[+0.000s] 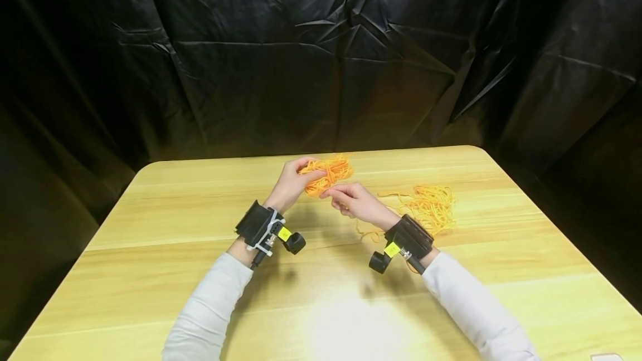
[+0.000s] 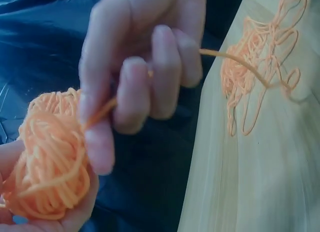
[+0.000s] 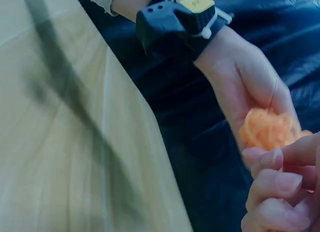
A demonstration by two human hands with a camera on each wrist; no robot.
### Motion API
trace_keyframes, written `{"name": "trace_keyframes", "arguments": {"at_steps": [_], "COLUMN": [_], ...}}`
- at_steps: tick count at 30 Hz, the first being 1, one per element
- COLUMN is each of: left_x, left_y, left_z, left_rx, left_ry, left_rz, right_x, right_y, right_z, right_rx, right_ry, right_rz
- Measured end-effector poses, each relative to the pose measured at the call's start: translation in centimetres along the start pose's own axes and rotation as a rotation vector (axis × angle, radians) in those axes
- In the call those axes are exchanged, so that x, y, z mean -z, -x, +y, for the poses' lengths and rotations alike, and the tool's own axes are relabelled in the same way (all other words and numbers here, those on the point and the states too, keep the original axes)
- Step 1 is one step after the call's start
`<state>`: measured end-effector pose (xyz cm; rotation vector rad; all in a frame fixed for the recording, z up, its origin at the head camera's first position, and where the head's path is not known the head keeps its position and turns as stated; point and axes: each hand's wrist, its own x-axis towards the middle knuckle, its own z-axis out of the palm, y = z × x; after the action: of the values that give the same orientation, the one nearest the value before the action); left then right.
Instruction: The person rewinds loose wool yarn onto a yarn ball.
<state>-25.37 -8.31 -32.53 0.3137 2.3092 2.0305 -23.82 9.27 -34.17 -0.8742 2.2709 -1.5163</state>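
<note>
An orange ball of yarn point(image 1: 333, 169) is held up above the far part of the table by my left hand point(image 1: 292, 183), whose thumb and fingers grip it. Close on its right, my right hand point(image 1: 357, 203) pinches a strand of yarn point(image 2: 104, 111) between thumb and fingertips. In the left wrist view that strand runs from the ball point(image 2: 50, 157) through the right hand's curled fingers and on to a loose tangle of yarn point(image 2: 245, 66). The right wrist view shows the ball point(image 3: 267, 129) partly behind the right hand's fingers point(image 3: 280, 184).
The loose yarn pile point(image 1: 431, 208) lies on the wooden table point(image 1: 150, 272), right of the hands and partly behind the right wrist. A black sheet point(image 1: 261, 71) hangs behind the table's far edge. A pale object point(image 1: 606, 357) shows at the bottom right.
</note>
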Motion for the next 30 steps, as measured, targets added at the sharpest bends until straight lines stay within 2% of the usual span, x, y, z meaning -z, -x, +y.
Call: {"name": "trace_keyframes", "arguments": {"at_steps": [5,9,12,15,18,21,26,30], "left_x": [0.0,-0.1,-0.1,-0.2,-0.2,-0.2,-0.1,0.0], "left_y": [0.0,0.0,0.0,0.0,0.2,0.3,0.4,0.5], "left_z": [0.0,-0.1,-0.1,0.0,0.0,0.0,-0.1,-0.1], "left_rx": [-0.016,-0.041,-0.062,-0.073,-0.081,-0.074,-0.069,-0.073], "left_ry": [-0.038,-0.115,-0.172,-0.22,-0.261,-0.272,-0.266,-0.235], "left_rz": [0.005,-0.012,-0.031,-0.057,-0.092,-0.13,-0.214,-0.291], "right_x": [0.2,0.8,1.5,2.3,3.3,4.3,5.8,6.6], "right_y": [0.3,0.4,0.2,0.0,-0.1,-0.4,-0.8,-1.2], "right_z": [-1.1,-2.3,-3.4,-4.5,-5.3,-5.7,-5.4,-4.2], "right_rx": [0.063,0.117,0.16,0.158,0.127,0.095,0.073,0.061], "right_ry": [0.21,0.365,0.432,0.457,0.441,0.37,0.138,-0.05], "right_rz": [-0.001,0.0,0.012,0.025,0.029,0.037,0.067,0.137]}}
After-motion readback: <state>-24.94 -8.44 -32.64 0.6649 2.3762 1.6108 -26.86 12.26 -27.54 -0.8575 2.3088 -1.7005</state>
